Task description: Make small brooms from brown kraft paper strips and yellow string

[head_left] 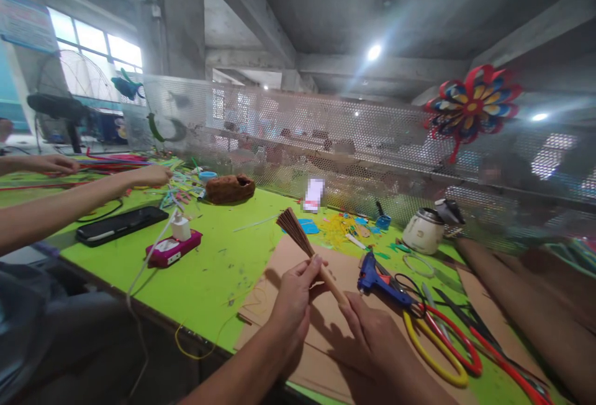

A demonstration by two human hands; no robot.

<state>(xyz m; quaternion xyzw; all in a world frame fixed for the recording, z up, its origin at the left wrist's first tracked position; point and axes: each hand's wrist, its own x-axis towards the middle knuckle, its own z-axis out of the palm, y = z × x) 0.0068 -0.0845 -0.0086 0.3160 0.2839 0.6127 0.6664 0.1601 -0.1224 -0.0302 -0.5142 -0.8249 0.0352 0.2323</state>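
A pleated brown paper bundle, spread at its upper end like a small fan and narrow below, slants above the cardboard sheets. My left hand pinches it around the middle with thumb and fingers. At its lower end, my right hand has its fingers closed on the narrow part. Right of my hands lies a blue glue gun on the cardboard. Scissors with yellow and red handles rest beside my right forearm.
Left on the green table are a magenta power strip, a black phone and another person's arm. Farther back sit a brown fuzzy pouch, yellow scraps and a cream mug-like container. A perforated screen stands behind.
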